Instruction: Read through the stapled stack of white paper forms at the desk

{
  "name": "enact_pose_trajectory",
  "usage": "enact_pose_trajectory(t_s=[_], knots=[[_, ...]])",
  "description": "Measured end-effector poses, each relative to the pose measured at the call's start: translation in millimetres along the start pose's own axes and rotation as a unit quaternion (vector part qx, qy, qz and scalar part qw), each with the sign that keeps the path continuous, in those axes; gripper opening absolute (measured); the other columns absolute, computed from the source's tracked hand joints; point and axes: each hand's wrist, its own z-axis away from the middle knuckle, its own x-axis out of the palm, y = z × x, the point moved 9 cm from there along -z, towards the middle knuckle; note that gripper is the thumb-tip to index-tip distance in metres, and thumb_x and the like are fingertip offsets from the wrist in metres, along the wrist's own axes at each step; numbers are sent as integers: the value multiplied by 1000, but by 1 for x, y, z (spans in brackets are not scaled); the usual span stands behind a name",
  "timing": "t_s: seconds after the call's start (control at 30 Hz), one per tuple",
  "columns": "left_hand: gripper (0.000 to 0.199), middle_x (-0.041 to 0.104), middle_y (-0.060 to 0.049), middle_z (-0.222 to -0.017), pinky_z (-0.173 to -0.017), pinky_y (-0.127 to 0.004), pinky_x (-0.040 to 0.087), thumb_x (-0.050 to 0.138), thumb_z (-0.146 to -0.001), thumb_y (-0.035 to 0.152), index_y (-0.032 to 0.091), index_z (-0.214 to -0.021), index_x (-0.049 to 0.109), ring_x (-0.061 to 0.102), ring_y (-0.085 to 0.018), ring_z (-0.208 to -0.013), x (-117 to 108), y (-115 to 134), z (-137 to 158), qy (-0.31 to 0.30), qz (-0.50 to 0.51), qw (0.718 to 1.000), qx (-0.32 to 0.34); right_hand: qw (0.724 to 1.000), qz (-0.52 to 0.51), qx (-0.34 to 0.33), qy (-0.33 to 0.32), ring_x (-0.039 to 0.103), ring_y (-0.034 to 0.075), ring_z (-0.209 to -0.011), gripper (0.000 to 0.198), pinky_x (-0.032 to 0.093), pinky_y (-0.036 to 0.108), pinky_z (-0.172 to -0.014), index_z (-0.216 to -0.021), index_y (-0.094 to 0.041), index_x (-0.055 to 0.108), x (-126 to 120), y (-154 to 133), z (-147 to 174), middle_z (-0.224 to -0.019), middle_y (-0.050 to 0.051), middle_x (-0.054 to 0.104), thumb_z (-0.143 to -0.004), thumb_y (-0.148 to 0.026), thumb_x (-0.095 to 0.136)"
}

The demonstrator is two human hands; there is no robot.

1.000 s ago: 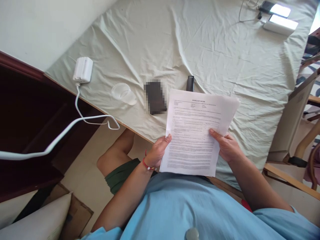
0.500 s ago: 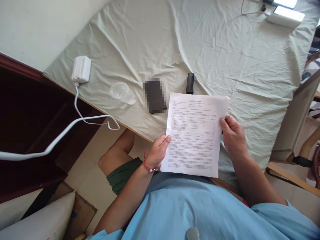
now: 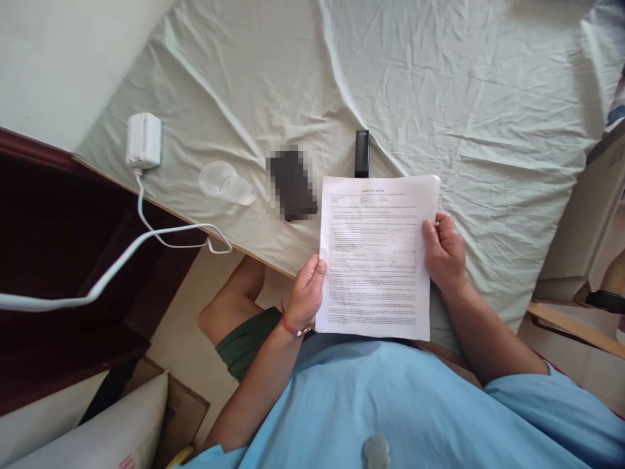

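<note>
Both hands are clamped on the printed sheets [image 3: 375, 257], left hand [image 3: 306, 293] and right hand [image 3: 443, 253] at either edge, squared up above the desk's [image 3: 439, 98] near edge; black stapler [image 3: 362, 152] untouched.

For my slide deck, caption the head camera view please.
Both hands, left hand and right hand, hold a printed sheet over a cloth-covered table.

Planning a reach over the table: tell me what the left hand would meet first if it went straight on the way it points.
Probably the blurred dark flat object; the left hand points up-left from the printed white paper sheet.
</note>
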Motion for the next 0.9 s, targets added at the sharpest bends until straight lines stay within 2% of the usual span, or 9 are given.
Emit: enact_pose_trajectory(t_s=[0.1, 0.17, 0.33, 0.47, 0.57, 0.73, 0.9], knots=[[49, 77, -6, -106, -91, -34, 55, 75, -92, 67, 20, -105, 69, 70, -24, -106, 0, -3, -1, -3, -14, 1000, 1, 999, 39, -28, 12, 50, 19, -70, 42, 44, 36, -72, -85, -27, 60, -2, -7, 0, -74, 0, 57, -101, -66, 59], [49, 76, -5, -104, -88, -33, 53, 72, -94, 68, 20, -104, 69, 69, -22, -100, -3, -5, 0, 5, -28, 1000, 9, 998, 50, -38, 16, 49, 19, -70, 43, 43, 37, -71, -82, -27, 58, -3, -8, 1, -74, 0, 56, -102, -65, 58], [42, 74, -4, -100, -83, -31, 49, 59, -104, 63, 22, -108, 67, 65, -19, -89, -2, 3, 2, -1, -123, 991, 52, 1000, 5, -13, 21, 51, 20, -74, 40, 44, 36, -71, -93, -27, 65, -6, 8, 1, -81, 1, 59, -102, -65, 58], [34, 72, -3, -91, -77, -32, 45, 58, -105, 57, 24, -101, 64, 62, -21, -81, 2, 22, 8, 2, -246, 965, 92, 1000, -20, 4, 22, 50, 19, -73, 36, 41, 34, -69, -95, -27, 66, -8, 13, 1, -81, 1, 59, -102, -62, 60], [28, 71, -3, -86, -73, -33, 42, 56, -105, 52, 25, -99, 61, 62, -23, -76, 6, 31, 11, 9, -298, 948, 114, 999, -14, -1, 30, 48, 19, -73, 34, 39, 34, -70, -92, -27, 65, -9, 9, 1, -80, 0, 58, -104, -58, 60], [31, 63, -1, -75, -69, -33, 37, 53, -105, 53, 26, -89, 55, 56, -21, -67, 6, 28, 7, 19, -309, 942, 126, 999, -6, 2, 39, 46, 19, -71, 34, 38, 34, -68, -90, -26, 63, -12, 11, 0, -78, -1, 55, -104, -57, 60], [34, 60, 1, -74, -68, -32, 38, 50, -106, 53, 26, -86, 53, 52, -19, -67, 5, 26, 1, 4, -302, 945, 129, 999, -14, 12, 46, 51, 21, -73, 38, 44, 35, -68, -91, -28, 65, -12, 15, 0, -79, 2, 58, -101, -64, 60]])
